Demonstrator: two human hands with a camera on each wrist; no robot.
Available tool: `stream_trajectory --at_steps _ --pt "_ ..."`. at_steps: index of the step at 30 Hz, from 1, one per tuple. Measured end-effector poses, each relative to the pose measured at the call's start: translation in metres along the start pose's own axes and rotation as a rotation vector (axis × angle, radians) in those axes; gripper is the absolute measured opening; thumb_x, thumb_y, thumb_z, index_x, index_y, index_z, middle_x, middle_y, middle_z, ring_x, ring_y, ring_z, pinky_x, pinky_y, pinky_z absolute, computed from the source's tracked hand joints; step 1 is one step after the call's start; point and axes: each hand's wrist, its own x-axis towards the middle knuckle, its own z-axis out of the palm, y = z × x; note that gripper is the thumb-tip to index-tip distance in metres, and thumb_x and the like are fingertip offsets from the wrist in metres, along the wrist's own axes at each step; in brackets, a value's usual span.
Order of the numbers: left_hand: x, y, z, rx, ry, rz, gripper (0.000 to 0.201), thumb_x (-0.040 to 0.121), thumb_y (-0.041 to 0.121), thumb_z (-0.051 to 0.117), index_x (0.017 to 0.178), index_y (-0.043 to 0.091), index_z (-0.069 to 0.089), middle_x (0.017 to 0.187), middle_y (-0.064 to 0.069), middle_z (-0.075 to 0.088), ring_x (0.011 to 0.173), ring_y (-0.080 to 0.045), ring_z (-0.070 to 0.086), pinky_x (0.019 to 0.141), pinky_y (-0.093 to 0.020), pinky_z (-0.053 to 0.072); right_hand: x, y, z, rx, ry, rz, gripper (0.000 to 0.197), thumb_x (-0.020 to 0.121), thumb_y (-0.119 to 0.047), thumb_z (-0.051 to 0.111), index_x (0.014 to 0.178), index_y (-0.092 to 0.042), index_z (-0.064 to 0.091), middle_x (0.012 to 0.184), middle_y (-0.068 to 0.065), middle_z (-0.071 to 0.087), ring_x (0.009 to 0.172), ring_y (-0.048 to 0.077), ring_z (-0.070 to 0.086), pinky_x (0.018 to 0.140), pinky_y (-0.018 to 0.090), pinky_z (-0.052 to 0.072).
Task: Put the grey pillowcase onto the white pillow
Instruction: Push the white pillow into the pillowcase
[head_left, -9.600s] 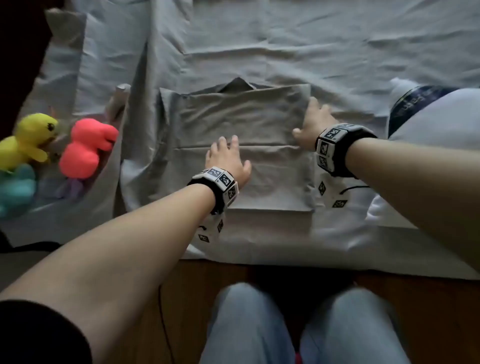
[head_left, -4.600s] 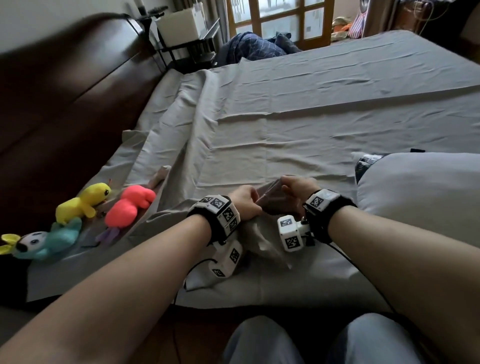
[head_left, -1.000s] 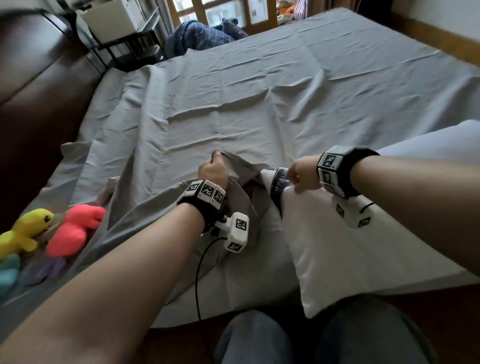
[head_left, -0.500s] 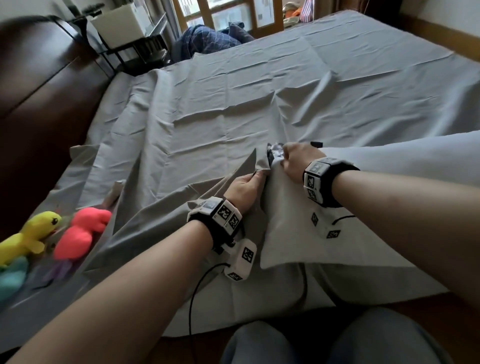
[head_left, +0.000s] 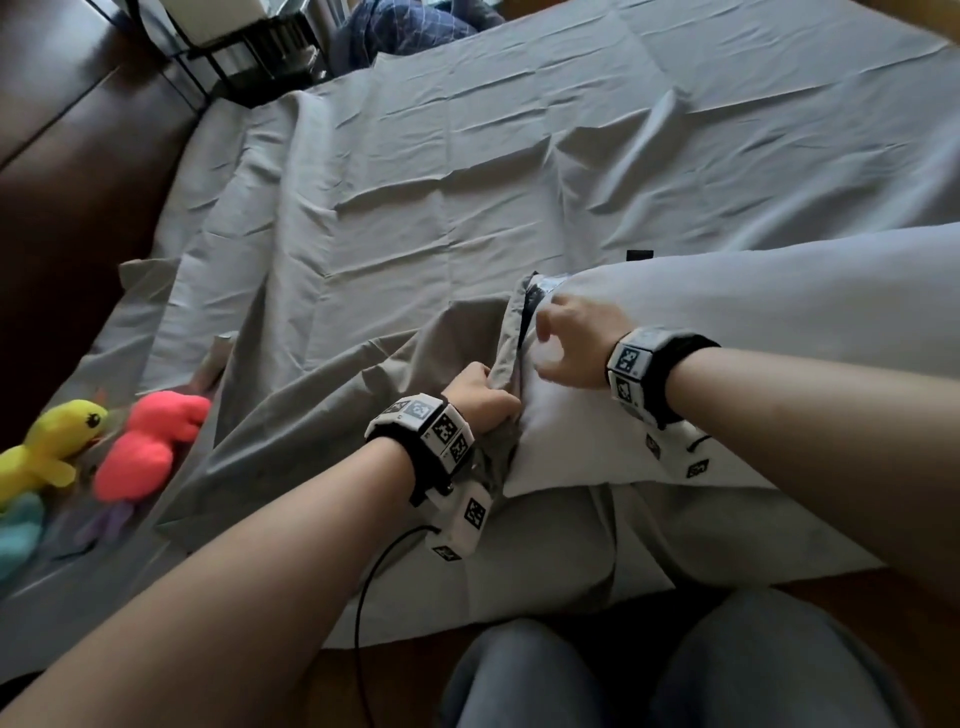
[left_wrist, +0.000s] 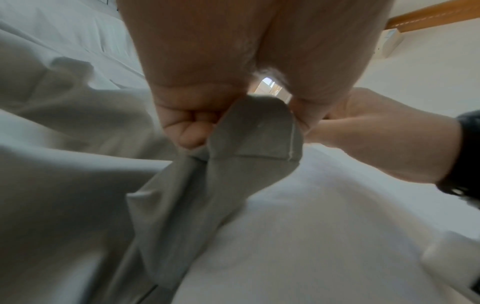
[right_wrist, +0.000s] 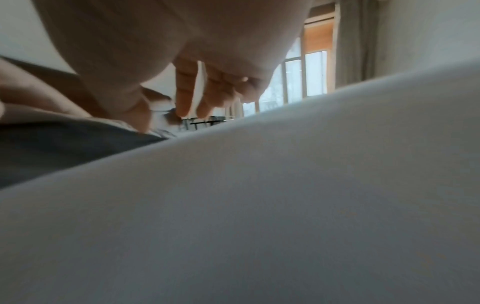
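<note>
The white pillow lies at the right on the bed, its near-left end against the mouth of the grey pillowcase. My left hand grips the pillowcase's hemmed edge, bunched between fingers and thumb; the left wrist view shows this hem held over the pillow. My right hand hovers just above the pillow's end with fingers loose and spread. In the right wrist view these fingers hang over the pillow and hold nothing.
The grey sheet covers the bed. A yellow plush duck, a pink plush and a teal plush lie at the left by the dark wooden headboard. My knees are at the bed's near edge.
The right hand brought the pillow's end left to the pillowcase mouth and has now loosened its fingers from it. The left hand keeps its grip on the hem.
</note>
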Motion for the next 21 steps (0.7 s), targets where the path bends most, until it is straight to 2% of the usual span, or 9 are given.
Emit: stream_trajectory --at_steps 2,5,7,9,11,14,15,18,21 --pt "-0.009 0.0 -0.004 0.074 -0.001 -0.031 0.043 0.058 0.025 0.066 0.096 0.008 0.054 0.084 -0.003 0.06 0.073 -0.016 0.058 0.06 -0.024 0.045 -0.014 -0.004 -0.001 -0.048 -0.164 -0.093 0.036 0.062 -0.053 0.068 0.083 -0.026 0.056 0.092 -0.003 0.061 0.088 0.023 0.059 0.077 0.032 0.049" --pt "-0.02 -0.007 -0.009 0.191 0.005 -0.072 0.056 0.065 0.025 0.067 0.113 0.008 0.044 0.101 -0.005 0.058 0.091 -0.021 0.058 0.077 -0.028 0.05 -0.033 -0.013 -0.002 -0.134 -0.409 -0.092 0.064 0.05 -0.065 0.077 0.099 -0.029 0.057 0.097 -0.006 0.061 0.087 0.021 0.059 0.075 0.031 0.049" --pt "-0.029 -0.008 -0.01 0.218 -0.011 -0.095 0.063 0.065 0.025 0.069 0.117 0.006 0.04 0.104 -0.007 0.058 0.094 -0.023 0.058 0.08 -0.028 0.051 -0.042 -0.018 -0.001 -0.204 -0.41 -0.157 0.087 0.041 -0.07 0.078 0.114 -0.032 0.052 0.106 -0.005 0.057 0.096 0.021 0.057 0.082 0.033 0.048" --pt "-0.038 -0.009 -0.01 0.238 -0.016 -0.117 0.065 0.062 0.026 0.07 0.115 0.005 0.039 0.1 -0.008 0.059 0.089 -0.024 0.062 0.073 -0.028 0.053 -0.049 -0.023 0.004 -0.321 -0.372 -0.218 0.096 0.038 -0.071 0.077 0.122 -0.034 0.049 0.109 -0.004 0.051 0.102 0.02 0.053 0.086 0.035 0.044" --pt "-0.045 -0.011 -0.01 0.258 -0.026 -0.13 0.065 0.059 0.027 0.071 0.112 0.005 0.04 0.096 -0.009 0.06 0.084 -0.024 0.064 0.063 -0.026 0.051 -0.055 -0.028 0.008 -0.446 -0.365 -0.25 0.081 0.045 -0.065 0.077 0.118 -0.035 0.055 0.109 -0.001 0.049 0.105 0.021 0.051 0.085 0.036 0.04" --pt "-0.049 -0.016 -0.008 0.29 -0.051 -0.133 0.066 0.057 0.029 0.075 0.109 0.008 0.04 0.095 -0.007 0.058 0.082 -0.022 0.062 0.057 -0.023 0.046 -0.057 -0.031 0.016 -0.457 -0.338 -0.242 0.032 0.071 -0.042 0.066 0.099 -0.029 0.068 0.106 -0.003 0.059 0.107 0.022 0.054 0.082 0.032 0.037" --pt "-0.049 -0.018 -0.008 0.306 -0.054 -0.126 0.067 0.056 0.03 0.076 0.108 0.009 0.04 0.095 -0.007 0.058 0.081 -0.021 0.061 0.056 -0.024 0.046 -0.055 -0.03 0.017 -0.434 -0.341 -0.238 0.024 0.074 -0.037 0.06 0.094 -0.027 0.069 0.103 -0.005 0.063 0.106 0.021 0.055 0.081 0.031 0.036" --pt "-0.047 -0.021 -0.009 0.317 -0.054 -0.121 0.072 0.051 0.031 0.081 0.107 0.01 0.04 0.096 -0.006 0.058 0.082 -0.02 0.062 0.062 -0.03 0.054 -0.045 -0.025 0.011 -0.303 -0.305 -0.231 0.028 0.067 -0.04 0.05 0.081 -0.025 0.069 0.088 -0.007 0.066 0.096 0.021 0.056 0.078 0.028 0.034" --pt "-0.044 -0.019 -0.007 0.278 -0.06 -0.126 0.073 0.05 0.028 0.081 0.108 0.01 0.041 0.096 -0.004 0.057 0.083 -0.017 0.06 0.059 -0.026 0.05 -0.033 -0.014 -0.007 -0.221 -0.178 -0.193 0.019 0.071 -0.038 0.058 0.081 -0.026 0.07 0.087 -0.006 0.067 0.094 0.021 0.057 0.078 0.028 0.036"
